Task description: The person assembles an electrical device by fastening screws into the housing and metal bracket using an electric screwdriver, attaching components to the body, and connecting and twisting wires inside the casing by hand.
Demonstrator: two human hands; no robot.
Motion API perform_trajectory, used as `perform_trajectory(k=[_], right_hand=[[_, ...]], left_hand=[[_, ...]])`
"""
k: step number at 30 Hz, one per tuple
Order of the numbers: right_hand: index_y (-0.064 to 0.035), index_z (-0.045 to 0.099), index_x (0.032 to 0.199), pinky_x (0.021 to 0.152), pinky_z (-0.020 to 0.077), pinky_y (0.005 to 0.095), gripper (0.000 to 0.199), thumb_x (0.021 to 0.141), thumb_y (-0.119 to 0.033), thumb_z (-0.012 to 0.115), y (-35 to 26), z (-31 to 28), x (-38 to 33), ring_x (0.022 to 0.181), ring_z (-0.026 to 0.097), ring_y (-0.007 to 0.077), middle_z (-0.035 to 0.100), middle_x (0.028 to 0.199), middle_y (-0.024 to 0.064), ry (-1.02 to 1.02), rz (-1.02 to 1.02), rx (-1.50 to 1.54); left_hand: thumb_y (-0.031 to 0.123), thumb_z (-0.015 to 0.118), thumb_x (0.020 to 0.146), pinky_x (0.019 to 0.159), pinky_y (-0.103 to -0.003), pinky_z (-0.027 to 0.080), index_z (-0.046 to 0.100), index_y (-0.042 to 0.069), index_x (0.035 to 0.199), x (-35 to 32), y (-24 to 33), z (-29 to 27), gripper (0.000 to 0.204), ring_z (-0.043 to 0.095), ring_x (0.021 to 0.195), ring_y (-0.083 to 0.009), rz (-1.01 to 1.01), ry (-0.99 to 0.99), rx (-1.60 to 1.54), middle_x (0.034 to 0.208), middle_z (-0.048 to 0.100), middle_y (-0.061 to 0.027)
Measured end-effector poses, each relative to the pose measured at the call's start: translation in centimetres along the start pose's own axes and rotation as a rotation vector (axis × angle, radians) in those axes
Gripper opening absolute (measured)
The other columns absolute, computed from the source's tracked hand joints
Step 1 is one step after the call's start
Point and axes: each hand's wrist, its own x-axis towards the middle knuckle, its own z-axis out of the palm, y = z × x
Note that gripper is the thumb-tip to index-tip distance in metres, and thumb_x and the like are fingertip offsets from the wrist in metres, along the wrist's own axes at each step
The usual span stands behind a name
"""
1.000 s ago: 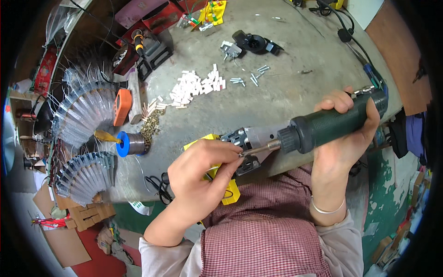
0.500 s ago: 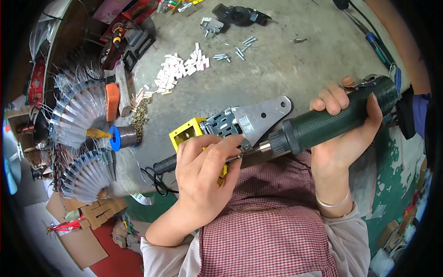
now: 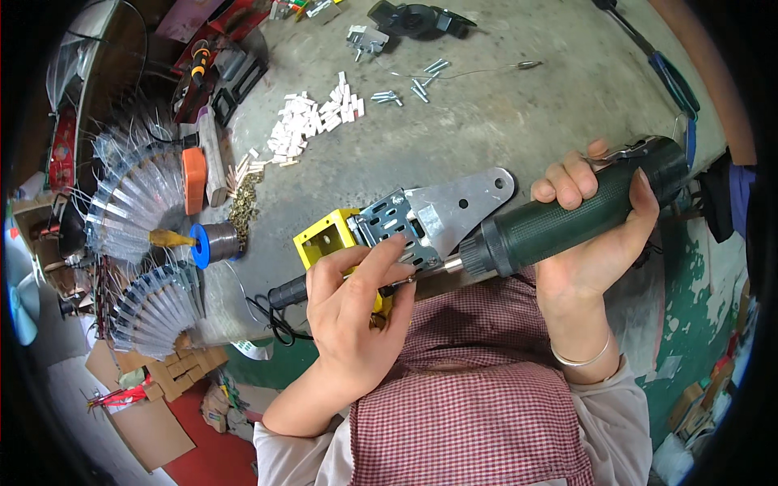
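My right hand is wrapped round a dark green power screwdriver, held nearly level with its tip pointing left. Its bit meets the side of what looks like a pipe welding iron, with a flat grey heating plate, a slotted metal guard, a yellow housing and a black handle. My left hand is closed on the iron's near side, thumb and fingers pinching close to the bit's tip. Those fingers hide any screw there and part of the yellow housing.
White ceramic pieces lie heaped beyond the iron, near small brass parts. Several screws are scattered farther back. At the left stand a blue spool of wire and fanned clear-wrapped strips. A black part lies at the far edge.
The screwdriver and my right hand have shifted slightly left and down. My left fingers have moved a little, uncovering more of the slotted guard.
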Motion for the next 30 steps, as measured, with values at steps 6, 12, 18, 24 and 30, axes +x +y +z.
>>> perform_trajectory(k=[6,12,18,24,30], right_hand=[[-0.008,0.055,0.105,0.078,0.0419,0.0373,0.043,0.091,-0.048,0.048,0.5,0.3,-0.3,0.071,0.052,0.0166,0.053,0.076,0.0021,0.018,0.01,-0.034],[-0.0054,0.055,0.106,0.08,0.0423,0.0382,0.042,0.09,-0.044,0.051,0.8,0.3,0.0,0.072,0.052,0.018,0.053,0.077,0.0031,0.042,0.021,-0.033],[-0.0038,0.055,0.106,0.081,0.042,0.0381,0.04,0.089,-0.04,0.056,0.9,0.3,0.3,0.073,0.051,0.018,0.052,0.078,0.0039,0.026,0.039,-0.021],[-0.0047,0.054,0.104,0.081,0.0418,0.0374,0.038,0.088,-0.039,0.058,0.9,0.5,0.3,0.074,0.049,0.0169,0.049,0.079,0.0029,0.016,0.073,0.009],[-0.0054,0.054,0.103,0.081,0.042,0.0361,0.038,0.088,-0.039,0.059,1.2,0.5,0.7,0.074,0.048,0.016,0.047,0.079,0.0022,0.015,0.09,0.03]], left_hand=[[-0.004,0.078,0.065,0.086,-0.038,0.045,0.053,0.0,0.123,-0.4,0.2,-1.0,0.063,0.055,0.097,-0.0252,-0.005,0.015,0.014,0.096,0.07,-0.0083],[0.016,0.085,0.062,0.088,-0.041,0.041,0.052,0.002,0.123,-2.6,-0.8,-1.1,0.071,0.054,0.095,-0.0284,-0.178,0.02,0.1,0.09,0.062,-0.0087],[0.016,0.083,0.062,0.088,-0.04,0.04,0.055,0.001,0.121,-2.6,-1.7,-0.6,0.067,0.055,0.092,-0.027,-0.103,0.092,0.012,0.088,0.062,-0.0082],[0.012,0.082,0.061,0.081,-0.036,0.042,0.059,0.0,0.112,-2.8,-2.1,0.0,0.057,0.056,0.086,-0.0237,-0.073,0.17,-0.051,0.093,0.06,-0.0101],[0.014,0.083,0.058,0.088,-0.043,0.04,0.064,0.004,0.11,-3.0,-2.0,0.4,0.056,0.056,0.092,-0.0271,-0.179,0.21,-0.153,0.094,0.062,-0.0086]])
